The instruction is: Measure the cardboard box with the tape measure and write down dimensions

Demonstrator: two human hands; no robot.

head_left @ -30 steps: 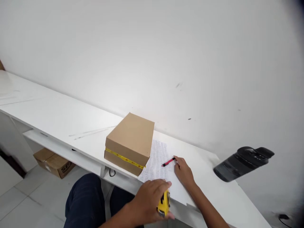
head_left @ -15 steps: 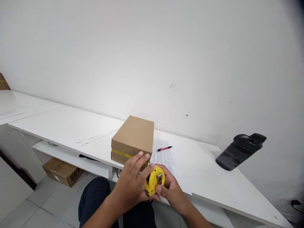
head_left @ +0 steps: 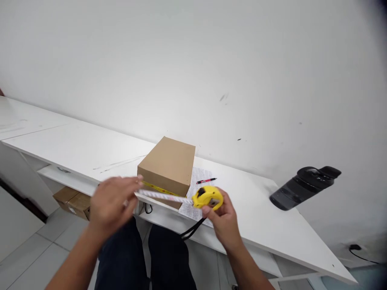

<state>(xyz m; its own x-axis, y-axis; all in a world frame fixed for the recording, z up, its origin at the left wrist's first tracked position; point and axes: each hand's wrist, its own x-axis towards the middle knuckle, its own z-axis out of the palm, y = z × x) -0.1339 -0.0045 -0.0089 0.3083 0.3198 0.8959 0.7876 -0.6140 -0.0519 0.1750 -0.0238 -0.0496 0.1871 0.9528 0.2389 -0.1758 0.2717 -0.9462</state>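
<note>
My right hand (head_left: 225, 219) grips the yellow case of a tape measure (head_left: 211, 197), and a black wrist strap (head_left: 193, 229) dangles below it. From the case a whitish blade (head_left: 165, 196) stretches leftward to my left hand (head_left: 115, 201), whose closed fingers hold its end; that hand is slightly blurred. Right behind the blade a brown cardboard box (head_left: 171, 161) lies flat on the desk, with yellow tape along its front side. Whether the blade touches the box I cannot tell.
A red and black pen (head_left: 207, 181) rests on a written sheet of paper (head_left: 198, 174) right of the box. A dark shaker bottle (head_left: 302, 187) stands farther right on the white desk (head_left: 250, 201). Another carton (head_left: 74, 201) sits on the floor underneath, at left.
My left hand has moved left, away from the case, drawing the blade out. The right hand has raised the tape measure slightly and turned it. The view has shifted a little.
</note>
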